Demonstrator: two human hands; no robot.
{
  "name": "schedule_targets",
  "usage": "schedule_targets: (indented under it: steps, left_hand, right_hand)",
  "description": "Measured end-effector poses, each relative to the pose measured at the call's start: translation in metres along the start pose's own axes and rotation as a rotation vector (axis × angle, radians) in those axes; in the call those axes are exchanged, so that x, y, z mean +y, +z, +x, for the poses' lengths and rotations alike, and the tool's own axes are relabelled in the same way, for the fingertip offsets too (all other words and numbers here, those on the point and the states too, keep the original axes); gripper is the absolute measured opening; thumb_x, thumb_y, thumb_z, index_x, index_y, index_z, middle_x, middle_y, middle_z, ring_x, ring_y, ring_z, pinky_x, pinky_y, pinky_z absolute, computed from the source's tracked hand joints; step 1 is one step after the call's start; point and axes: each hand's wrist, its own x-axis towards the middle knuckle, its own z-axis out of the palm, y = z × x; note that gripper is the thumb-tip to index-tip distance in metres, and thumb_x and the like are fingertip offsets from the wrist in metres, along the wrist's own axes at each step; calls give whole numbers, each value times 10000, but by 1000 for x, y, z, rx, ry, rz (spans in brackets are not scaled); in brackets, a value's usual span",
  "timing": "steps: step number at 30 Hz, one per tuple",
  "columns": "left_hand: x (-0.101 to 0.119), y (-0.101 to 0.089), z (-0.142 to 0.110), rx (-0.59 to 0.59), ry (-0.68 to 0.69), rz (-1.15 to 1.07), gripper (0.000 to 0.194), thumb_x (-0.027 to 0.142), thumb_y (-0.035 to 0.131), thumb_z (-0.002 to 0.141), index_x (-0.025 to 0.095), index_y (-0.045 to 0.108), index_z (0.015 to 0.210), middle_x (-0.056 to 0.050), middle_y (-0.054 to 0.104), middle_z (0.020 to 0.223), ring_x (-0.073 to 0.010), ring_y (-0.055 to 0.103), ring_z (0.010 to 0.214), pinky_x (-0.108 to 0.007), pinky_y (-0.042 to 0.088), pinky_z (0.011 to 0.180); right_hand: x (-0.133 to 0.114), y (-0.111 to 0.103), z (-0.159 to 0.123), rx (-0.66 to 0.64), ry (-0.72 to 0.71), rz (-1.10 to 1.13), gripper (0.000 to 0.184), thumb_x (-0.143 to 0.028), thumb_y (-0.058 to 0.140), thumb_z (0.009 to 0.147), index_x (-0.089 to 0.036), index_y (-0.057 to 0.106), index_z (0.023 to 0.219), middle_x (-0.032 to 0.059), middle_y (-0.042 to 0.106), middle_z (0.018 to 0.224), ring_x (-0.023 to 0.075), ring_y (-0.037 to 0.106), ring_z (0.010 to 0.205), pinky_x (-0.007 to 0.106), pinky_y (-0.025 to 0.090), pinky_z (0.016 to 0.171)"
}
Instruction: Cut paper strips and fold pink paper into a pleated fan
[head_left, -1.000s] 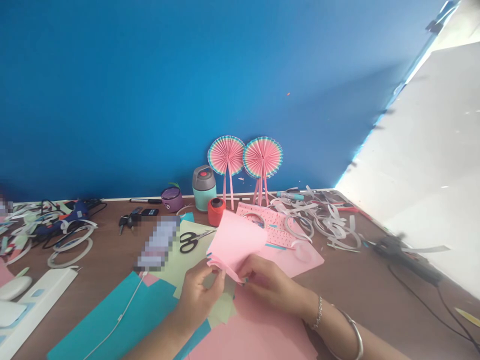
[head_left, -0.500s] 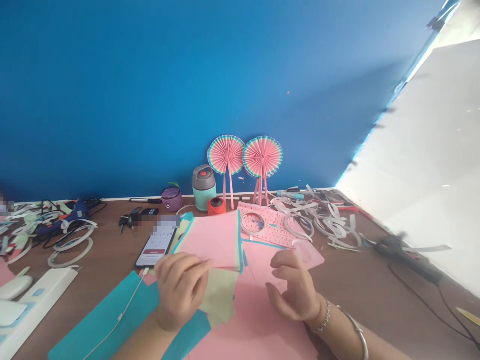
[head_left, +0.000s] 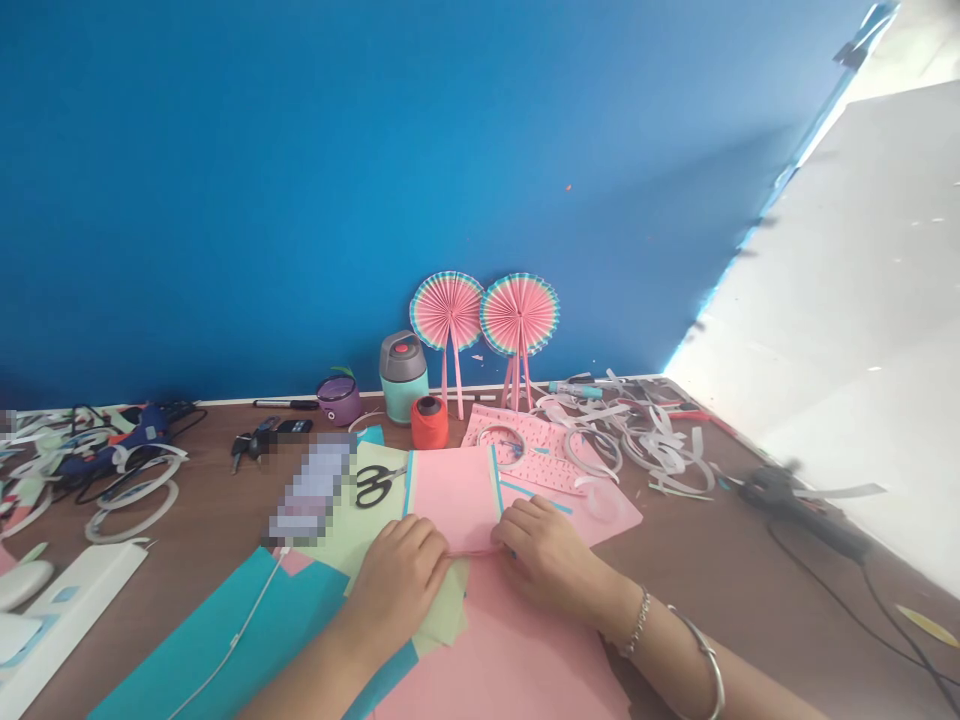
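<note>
A pink sheet of paper (head_left: 454,495) with blue and cream strips along its two sides lies between my hands. Its near edge is turned into a narrow fold. My left hand (head_left: 403,570) has its fingers closed on the left end of that fold, and my right hand (head_left: 541,560) pinches the right end. The fingertips are partly hidden. Beneath lie a large pink sheet (head_left: 517,650) and light green paper (head_left: 446,608). Black-handled scissors (head_left: 375,485) rest just left of the held paper, their blades partly covered by it.
Two pink pleated paper fans (head_left: 448,312) lean on the blue wall. A food flask (head_left: 403,375), an orange-red spool (head_left: 430,425) and a purple pot (head_left: 339,400) stand before it. A phone (head_left: 315,490), teal paper (head_left: 225,625), paper strips (head_left: 671,450) and a glue gun (head_left: 802,510) lie around.
Both hands have come down and inward onto the near edge of the pink paper. The paper has turned straighter and shifted right, uncovering the scissors. A fold now shows at its near edge.
</note>
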Motion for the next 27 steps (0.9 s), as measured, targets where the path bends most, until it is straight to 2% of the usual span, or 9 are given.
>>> schedule_targets:
  steps: [5, 9, 12, 18, 22, 27]
  left_hand:
    - [-2, -19, 1, -116, -155, -79, 184, 103, 479, 828, 205, 582, 716, -9, 613, 754, -176, 573, 747, -290, 427, 654]
    - [-5, -30, 4, -174, -271, -216, 190, 100, 482, 789, 218, 604, 703, -9, 653, 778, -184, 610, 786, -283, 447, 670]
    - [-9, -32, 5, -178, -328, -312, 185, 133, 484, 785, 230, 627, 718, -12, 681, 818, -189, 633, 813, -285, 468, 695]
    - [-12, -31, 5, -163, -376, -383, 198, 171, 454, 814, 238, 640, 792, -17, 704, 886, -194, 649, 871, -303, 487, 771]
    - [-11, -33, 5, -137, -353, -419, 201, 184, 448, 820, 241, 639, 844, -18, 709, 913, -191, 651, 869, -295, 494, 768]
    - [-11, -32, 5, -136, -370, -449, 200, 198, 439, 825, 241, 630, 866, -13, 702, 895, -185, 648, 843, -283, 493, 741]
  right_hand:
    - [4, -4, 0, -102, 124, 162, 149, -67, 484, 784, -177, 579, 750, 30, 596, 719, 154, 487, 679, 282, 331, 640]
    - [12, -8, 1, -129, 224, 386, 115, -108, 530, 795, -190, 608, 773, 24, 619, 765, 150, 534, 702, 261, 392, 640]
    - [15, -8, 1, -109, 250, 500, 132, -101, 531, 798, -195, 618, 769, 24, 626, 794, 152, 559, 740, 260, 427, 665]
    - [14, -7, 1, -80, 301, 540, 150, -110, 486, 848, -191, 613, 842, 37, 636, 858, 158, 573, 797, 279, 450, 719]
    - [13, -7, 1, -64, 282, 536, 159, -123, 450, 872, -180, 580, 801, 40, 607, 845, 157, 557, 786, 284, 448, 713]
    - [11, -8, 2, -106, 360, 563, 160, -139, 437, 881, -183, 589, 853, 34, 644, 852, 156, 572, 772, 276, 435, 687]
